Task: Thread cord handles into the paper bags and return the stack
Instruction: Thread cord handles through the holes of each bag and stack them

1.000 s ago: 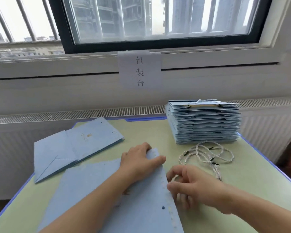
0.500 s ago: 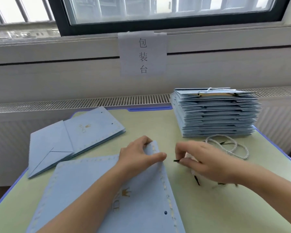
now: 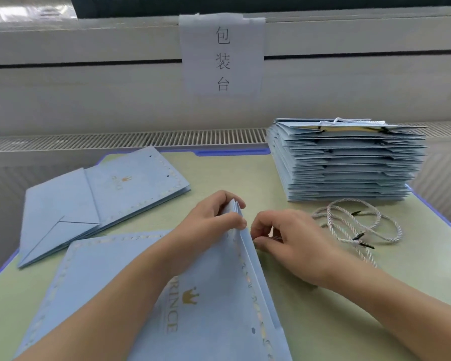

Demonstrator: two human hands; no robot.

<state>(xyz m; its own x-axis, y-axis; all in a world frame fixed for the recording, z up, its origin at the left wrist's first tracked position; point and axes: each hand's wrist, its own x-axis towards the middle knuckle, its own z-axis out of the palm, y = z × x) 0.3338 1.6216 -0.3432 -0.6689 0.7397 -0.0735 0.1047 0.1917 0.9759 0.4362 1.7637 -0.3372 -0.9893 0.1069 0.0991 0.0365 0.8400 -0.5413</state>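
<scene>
Left hand (image 3: 214,217) pinching the top edge of the flat paper bag (image 3: 110,277) on the table (image 3: 323,321); right hand (image 3: 289,246) pinching a cord (image 3: 357,225) end beside it.

You had bare table (image 3: 219,175) open between the flat bags (image 3: 102,196) at left and the tall stack (image 3: 349,162) at right. Loose cords (image 3: 357,225) lay just before the stack, blocking that near-right patch. The wall and radiator grille (image 3: 141,138) closed off the far edge.
</scene>
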